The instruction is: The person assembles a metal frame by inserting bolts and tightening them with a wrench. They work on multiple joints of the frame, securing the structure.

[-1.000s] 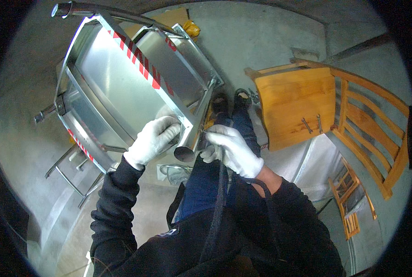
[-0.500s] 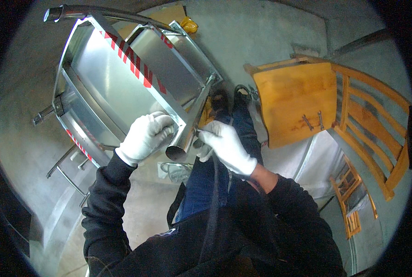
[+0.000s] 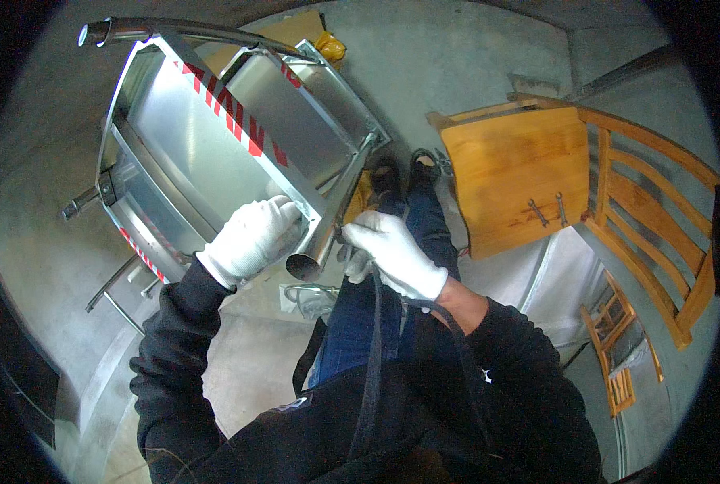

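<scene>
A stainless steel cart (image 3: 190, 133) with several shelves and red-striped edging lies tipped in front of me, to the left. Both my hands wear white gloves. My left hand (image 3: 251, 239) is closed at the near corner of a shelf, its curled fingertips against the inner side; what they hold is hidden. On the other side of that corner runs a round metal tube (image 3: 316, 248), its hollow end toward me. My right hand (image 3: 396, 256) pinches against the tube's right side, thumb and forefinger together on something small and dark that I cannot make out.
At right stands a wooden chair (image 3: 513, 153); two small metal tools (image 3: 539, 213) lie on its seat. A clear plastic bag (image 3: 307, 302) is on the floor below the tube. A yellow bag (image 3: 329, 46) lies beyond the cart. Dark straps (image 3: 369, 363) hang before my body.
Both hands keep almost the same places at the cart corner. My left forearm has shifted slightly left, and a dark strap now shows looped by my right wrist.
</scene>
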Tool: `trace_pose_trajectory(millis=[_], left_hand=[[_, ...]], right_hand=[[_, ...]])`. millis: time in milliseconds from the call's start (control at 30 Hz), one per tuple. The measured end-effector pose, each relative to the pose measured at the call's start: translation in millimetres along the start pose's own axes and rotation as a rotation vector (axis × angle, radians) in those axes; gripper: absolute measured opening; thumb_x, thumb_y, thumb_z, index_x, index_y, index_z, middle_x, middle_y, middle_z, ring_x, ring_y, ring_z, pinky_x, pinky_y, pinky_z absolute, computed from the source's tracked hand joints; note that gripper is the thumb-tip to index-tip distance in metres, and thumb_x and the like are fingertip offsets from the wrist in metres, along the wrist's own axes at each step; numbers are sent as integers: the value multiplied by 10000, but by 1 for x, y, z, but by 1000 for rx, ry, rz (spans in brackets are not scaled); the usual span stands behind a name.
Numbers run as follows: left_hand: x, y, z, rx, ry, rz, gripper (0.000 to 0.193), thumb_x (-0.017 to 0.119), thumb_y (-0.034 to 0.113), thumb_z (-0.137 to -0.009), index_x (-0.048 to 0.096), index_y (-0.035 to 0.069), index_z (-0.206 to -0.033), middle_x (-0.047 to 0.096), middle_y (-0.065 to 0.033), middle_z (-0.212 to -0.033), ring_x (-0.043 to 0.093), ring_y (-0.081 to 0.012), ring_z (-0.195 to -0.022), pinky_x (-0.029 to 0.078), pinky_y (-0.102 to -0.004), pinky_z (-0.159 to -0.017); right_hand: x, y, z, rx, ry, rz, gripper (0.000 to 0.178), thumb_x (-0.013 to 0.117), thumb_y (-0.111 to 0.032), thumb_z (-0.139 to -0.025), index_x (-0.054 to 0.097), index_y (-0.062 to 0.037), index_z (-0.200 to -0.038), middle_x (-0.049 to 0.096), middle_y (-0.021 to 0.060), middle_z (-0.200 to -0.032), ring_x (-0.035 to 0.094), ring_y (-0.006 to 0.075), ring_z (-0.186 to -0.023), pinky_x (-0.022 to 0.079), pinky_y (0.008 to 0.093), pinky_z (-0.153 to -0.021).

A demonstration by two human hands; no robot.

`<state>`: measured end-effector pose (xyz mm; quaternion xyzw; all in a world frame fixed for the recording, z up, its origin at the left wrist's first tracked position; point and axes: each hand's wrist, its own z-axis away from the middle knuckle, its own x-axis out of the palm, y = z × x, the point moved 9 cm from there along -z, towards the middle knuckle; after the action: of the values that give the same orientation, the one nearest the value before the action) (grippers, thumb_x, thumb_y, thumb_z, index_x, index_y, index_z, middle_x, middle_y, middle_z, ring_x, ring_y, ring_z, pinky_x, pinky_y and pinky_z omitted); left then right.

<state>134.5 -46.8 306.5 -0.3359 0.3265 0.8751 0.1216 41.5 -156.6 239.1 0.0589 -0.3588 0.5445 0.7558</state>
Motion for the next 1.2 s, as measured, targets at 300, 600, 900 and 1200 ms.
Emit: trace_pose_trajectory(millis=[300, 600, 900, 1200], left_hand=[[5, -1, 7, 19, 91, 17, 143, 649, 154, -802, 606, 54, -896, 597, -127, -844, 622, -330, -728, 519, -392, -661], [8, -6, 16, -49, 149, 79, 217, 666, 122, -787, 603, 65, -986, 607, -122, -920, 627, -337, -802, 510, -399, -694], [7, -5, 17, -38, 174, 120, 219, 661, 98, -787, 598, 61, -993, 609, -131, -939, 625, -341, -815, 508, -404, -707], [6, -4, 17, -17, 188, 100, 216, 657, 81, -778, 612, 59, -988, 616, -125, -922, 635, -325, -796, 516, -388, -687]], right_hand=[[5, 10, 4, 103, 24, -405, 185, 552, -183, -949, 596, -12, -1007, 637, 59, -806, 590, 104, -574, 490, 243, -495], [-3, 0, 2, -83, 87, -409, 104, 571, -56, -910, 612, 16, -972, 660, 67, -836, 644, 136, -683, 529, 251, -619], [0, -18, 14, -324, 65, 263, 283, 565, 37, -834, 562, 18, -1116, 654, 146, -1006, 672, 192, -844, 534, 316, -774], [35, -63, 40, -1028, 116, 1364, 176, 602, -83, -811, 621, -24, -975, 583, 103, -892, 612, 272, -726, 510, 363, -610]])
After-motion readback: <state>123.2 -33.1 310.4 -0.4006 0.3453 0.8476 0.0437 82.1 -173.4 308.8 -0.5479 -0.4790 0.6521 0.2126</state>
